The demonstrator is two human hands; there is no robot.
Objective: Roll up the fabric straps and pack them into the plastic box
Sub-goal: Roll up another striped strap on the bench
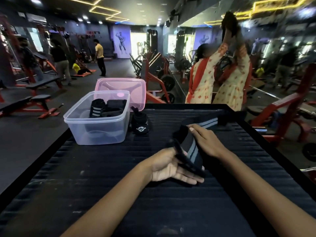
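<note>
A black fabric strap with grey stripes lies across the middle of the black ribbed mat. My left hand holds its near end, palm up, with the strap over the fingers. My right hand presses on the strap from above; the strap's free tail runs away to the far right. The clear plastic box stands at the far left of the mat with rolled black straps inside. Another rolled strap with a white logo sits just right of the box.
The pink lid leans behind the box. The mat's raised black edge borders the far side. A person in a patterned dress stands against a mirror wall beyond the mat. Weight benches and several people fill the gym floor at left.
</note>
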